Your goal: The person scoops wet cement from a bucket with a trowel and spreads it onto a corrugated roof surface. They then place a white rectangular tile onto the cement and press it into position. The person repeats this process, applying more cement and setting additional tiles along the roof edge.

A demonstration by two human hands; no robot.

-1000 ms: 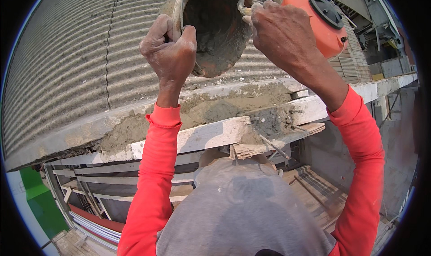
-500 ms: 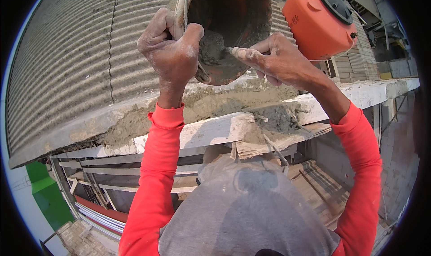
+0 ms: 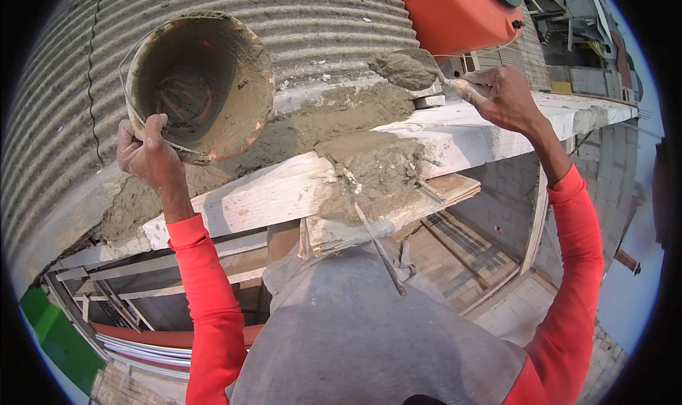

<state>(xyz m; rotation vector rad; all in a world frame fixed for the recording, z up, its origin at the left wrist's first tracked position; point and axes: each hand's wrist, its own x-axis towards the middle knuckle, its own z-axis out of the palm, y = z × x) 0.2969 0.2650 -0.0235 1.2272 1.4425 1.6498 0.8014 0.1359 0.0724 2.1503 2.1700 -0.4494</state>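
Note:
My left hand (image 3: 154,153) is closed on the near rim of a mortar-caked bucket (image 3: 252,107), tipped so that its mouth faces me. Wet grey mortar coats the inside of the bucket, with darker residue at the bottom. Out to the right, my right hand (image 3: 501,98) grips the handle of a trowel (image 3: 445,83). A heap of mortar (image 3: 406,68) covers the trowel's blade, held above the wall top. Below it, fresh mortar (image 3: 376,165) fills a gap between white boards, with thin metal rods (image 3: 380,249) sticking out toward me.
Corrugated roofing (image 3: 320,22) spreads beyond the wall. An orange water tank (image 3: 455,14) stands at the back right. The white board (image 3: 249,195) runs along the wall's near side, with a wooden ledge (image 3: 391,217) below the mortar. Lower down lie timber framing and a tiled floor (image 3: 515,313).
The trowel has come out of the bucket loaded with mortar and swung right with my right hand. The bucket and my left hand now appear farther left, as the view has shifted too.

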